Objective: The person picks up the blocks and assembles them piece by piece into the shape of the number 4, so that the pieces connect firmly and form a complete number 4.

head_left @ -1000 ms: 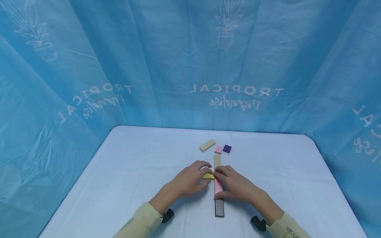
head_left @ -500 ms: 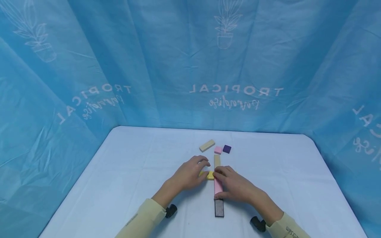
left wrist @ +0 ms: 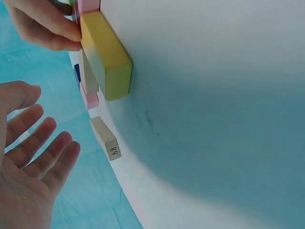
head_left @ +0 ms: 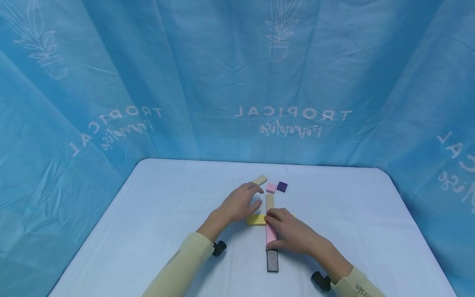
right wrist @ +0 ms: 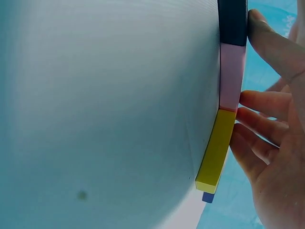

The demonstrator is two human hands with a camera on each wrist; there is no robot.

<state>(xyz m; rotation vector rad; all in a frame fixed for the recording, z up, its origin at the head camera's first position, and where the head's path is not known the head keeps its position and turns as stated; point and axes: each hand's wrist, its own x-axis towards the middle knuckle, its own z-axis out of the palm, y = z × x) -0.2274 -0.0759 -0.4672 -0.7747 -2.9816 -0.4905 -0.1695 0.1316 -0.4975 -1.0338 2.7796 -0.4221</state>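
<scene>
A blue curtain with mirrored lettering [head_left: 237, 62] surrounds the white table [head_left: 167, 206], over which the left hand [head_left: 239, 201], fingers loosely spread and holding nothing, hangs by the yellow block [head_left: 256, 220], while the right hand [head_left: 293, 233] rests thumb and fingertips along the long pink block [head_left: 271, 235], screening part of it. The pink block lies between the dark block [head_left: 272, 260] and beige block [head_left: 269, 201]; beyond, the left hand partly covers a slanted loose block [head_left: 261, 180], beside the small pink block [head_left: 271, 188] and purple block [head_left: 282, 187].
</scene>
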